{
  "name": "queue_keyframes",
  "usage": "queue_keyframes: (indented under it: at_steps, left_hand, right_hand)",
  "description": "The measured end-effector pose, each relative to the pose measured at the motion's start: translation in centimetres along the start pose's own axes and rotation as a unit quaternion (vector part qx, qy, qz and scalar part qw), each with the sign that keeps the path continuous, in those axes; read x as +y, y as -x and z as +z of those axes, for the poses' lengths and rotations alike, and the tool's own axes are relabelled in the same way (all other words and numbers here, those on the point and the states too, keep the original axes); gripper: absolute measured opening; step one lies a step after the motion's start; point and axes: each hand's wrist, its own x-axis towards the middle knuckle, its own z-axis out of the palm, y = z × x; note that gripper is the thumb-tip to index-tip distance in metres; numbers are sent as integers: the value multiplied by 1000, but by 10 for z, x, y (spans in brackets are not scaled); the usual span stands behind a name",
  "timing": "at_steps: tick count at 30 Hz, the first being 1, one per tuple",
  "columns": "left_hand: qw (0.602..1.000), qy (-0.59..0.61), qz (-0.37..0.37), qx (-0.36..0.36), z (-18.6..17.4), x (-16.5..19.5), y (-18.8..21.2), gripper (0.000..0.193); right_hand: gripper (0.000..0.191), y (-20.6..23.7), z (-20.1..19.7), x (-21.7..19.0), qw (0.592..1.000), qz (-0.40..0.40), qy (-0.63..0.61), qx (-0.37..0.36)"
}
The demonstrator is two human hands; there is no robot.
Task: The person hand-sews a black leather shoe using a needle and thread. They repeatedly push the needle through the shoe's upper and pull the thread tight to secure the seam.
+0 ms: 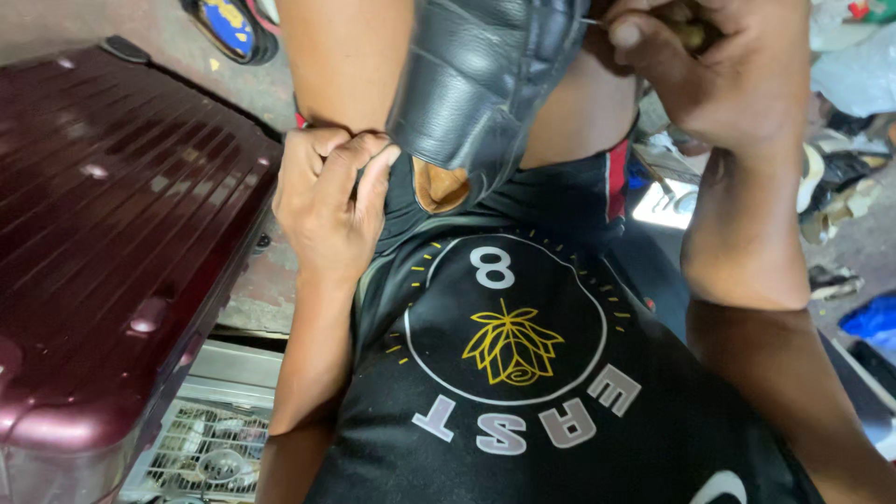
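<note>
The person sits with a black leather shoe (476, 84) wedged between the knees, its heel end pointing down toward the lap so that the tan lining inside the opening shows. The left hand (327, 196) is curled tight at the lower edge of the shoe, fingers folded in and thumb pressed against the leather, gripping it there. The right hand (728, 75) is up beside the top of the shoe, fingers pinched closed around a thin metal needle (592, 21) whose tip pokes out toward the leather; something brownish sits in the same grip, but I cannot tell what it is. Below the hands is a black jersey (523, 373) with a yellow flower emblem inside a white ring. To the person's left stands a dark red hard-shell suitcase (103, 224), with a wire grille (205, 448) just beside its lower corner. Scraps and shoe parts (840, 177) lie on the floor to the right.
</note>
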Motion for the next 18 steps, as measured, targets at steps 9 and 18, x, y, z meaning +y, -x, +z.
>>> queue_keyframes:
  at_steps: [9,18]
  left_hand:
    - [935,338,-102,29,-4,-14,25,10]
    - [775,508,-363,-100,28,8,20,27]
  right_hand:
    - [9,-1,-10,16,995,-76,65,-12]
    - [10,-9,-4,-5,999,-37,14,-27]
